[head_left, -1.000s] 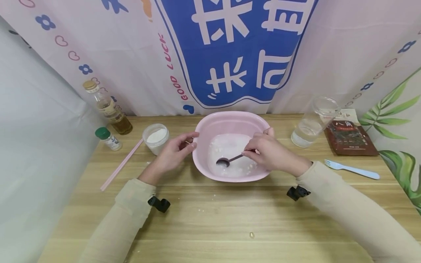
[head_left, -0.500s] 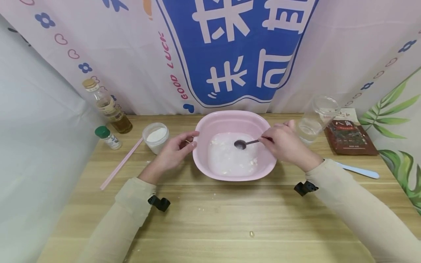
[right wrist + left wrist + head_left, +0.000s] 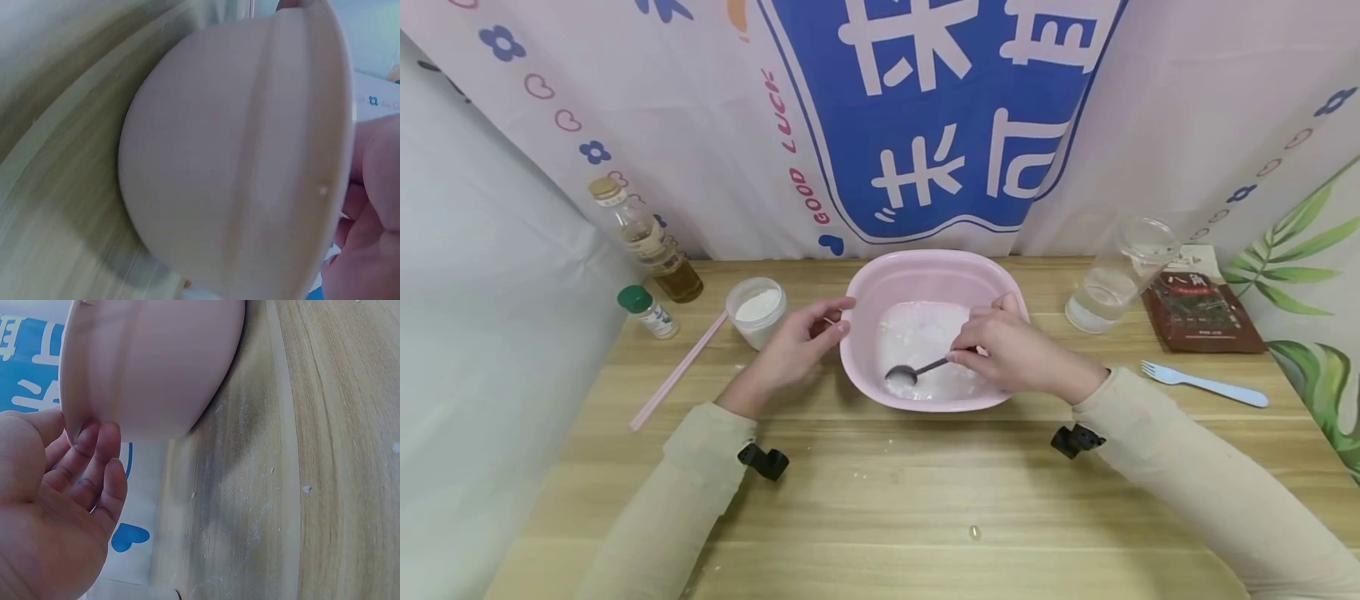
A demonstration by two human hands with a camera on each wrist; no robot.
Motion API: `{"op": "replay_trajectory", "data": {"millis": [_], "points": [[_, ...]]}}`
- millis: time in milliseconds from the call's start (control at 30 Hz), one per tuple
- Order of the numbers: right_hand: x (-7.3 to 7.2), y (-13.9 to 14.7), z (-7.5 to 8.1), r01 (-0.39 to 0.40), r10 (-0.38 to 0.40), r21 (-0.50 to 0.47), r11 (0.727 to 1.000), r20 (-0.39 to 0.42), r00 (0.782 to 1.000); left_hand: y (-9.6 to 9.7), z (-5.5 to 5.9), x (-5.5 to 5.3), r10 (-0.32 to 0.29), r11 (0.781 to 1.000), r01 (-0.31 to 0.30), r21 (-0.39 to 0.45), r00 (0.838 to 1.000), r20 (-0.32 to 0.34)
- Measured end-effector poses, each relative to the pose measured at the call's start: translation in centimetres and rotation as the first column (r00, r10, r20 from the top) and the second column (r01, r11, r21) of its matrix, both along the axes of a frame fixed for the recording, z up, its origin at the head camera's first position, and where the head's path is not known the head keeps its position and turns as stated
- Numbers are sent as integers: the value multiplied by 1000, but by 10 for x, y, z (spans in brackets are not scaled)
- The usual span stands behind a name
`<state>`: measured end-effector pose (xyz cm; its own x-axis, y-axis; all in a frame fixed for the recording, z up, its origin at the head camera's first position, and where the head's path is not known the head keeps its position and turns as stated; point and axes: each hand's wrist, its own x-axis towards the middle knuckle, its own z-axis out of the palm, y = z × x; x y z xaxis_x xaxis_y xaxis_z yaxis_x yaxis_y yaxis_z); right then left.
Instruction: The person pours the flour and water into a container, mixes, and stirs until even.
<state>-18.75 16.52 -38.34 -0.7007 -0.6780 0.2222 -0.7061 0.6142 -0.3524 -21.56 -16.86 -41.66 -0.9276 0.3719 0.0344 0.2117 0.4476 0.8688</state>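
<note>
A pink plastic basin (image 3: 932, 406) stands on the table, holding a milky white mixture (image 3: 917, 329) with pale lumps. At its left side my left hand (image 3: 797, 346) pinches the rim, thumb on top and fingers beneath, as the left wrist view also shows. My right hand (image 3: 1011, 346) reaches over the basin's right side and grips a dark spoon (image 3: 931, 366) by its handle. The spoon's bowl lies low in the basin, at the white mixture near the front left. In the right wrist view the basin wall (image 3: 206, 150) hides the spoon and most of the fingers.
Left of the basin are a jar of white powder (image 3: 757, 310), pink chopsticks (image 3: 677, 372), a green-capped shaker (image 3: 647, 312) and an oil bottle (image 3: 655, 250). To the right stand a clear cup of water (image 3: 1101, 292), a brown packet (image 3: 1202, 312) and a blue fork (image 3: 1206, 383).
The right hand swept the spoon to the basin's right side, then back to the front left. The left hand stayed at the rim, and the basin hardly shifted.
</note>
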Motion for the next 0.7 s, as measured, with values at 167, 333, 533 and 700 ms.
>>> {"op": "replay_trajectory", "data": {"millis": [167,333,533,700], "points": [[4,-6,4,-67,67,-6,998,-10,998,0,-1,-1,-3,1000,3,-1,1000,-6],[7,-2,10,-108,108,3,994,-30,994,0,-1,-1,-9,1000,9,2,1000,6],[7,17,18,-55,57,42,998,-66,996,0,0,-1,-5,1000,5,-4,1000,2],[3,32,20,70,-63,67,995,-103,993,0,-1,-2,-8,1000,8,2,1000,3]]}}
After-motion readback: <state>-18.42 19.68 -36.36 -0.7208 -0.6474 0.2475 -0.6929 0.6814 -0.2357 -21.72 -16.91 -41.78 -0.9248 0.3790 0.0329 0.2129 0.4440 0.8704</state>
